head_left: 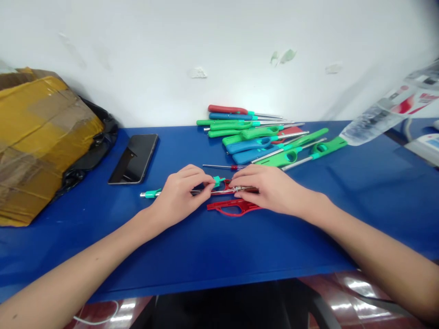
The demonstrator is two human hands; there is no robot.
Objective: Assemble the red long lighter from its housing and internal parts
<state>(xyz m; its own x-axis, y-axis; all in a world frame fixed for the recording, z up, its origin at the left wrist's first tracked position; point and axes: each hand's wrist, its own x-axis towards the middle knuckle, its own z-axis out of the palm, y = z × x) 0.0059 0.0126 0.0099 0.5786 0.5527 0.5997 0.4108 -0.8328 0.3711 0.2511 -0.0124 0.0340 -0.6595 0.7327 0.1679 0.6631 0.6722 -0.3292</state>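
Observation:
My left hand (180,194) is closed, with thumb and forefinger pinching a small teal plastic trigger (218,181). Under that hand runs a lighter's metal tube, its teal collar (151,194) sticking out to the left. My right hand (274,187) is closed on the inner metal part (245,188) of the opened gas lighter, over one red handle half (226,186) that is mostly hidden. The other red handle half (236,208) lies just in front, close to my right fingers. Behind the right hand lies a screwdriver (219,167), its red handle partly covered.
Several green, blue and red stick lighters (254,144) lie heaped against the wall. A phone (133,160) rests on the blue table (206,256) at left, beside a taped box (48,146) and black plastic bag (103,151). At right, a water bottle (380,116) appears tilted.

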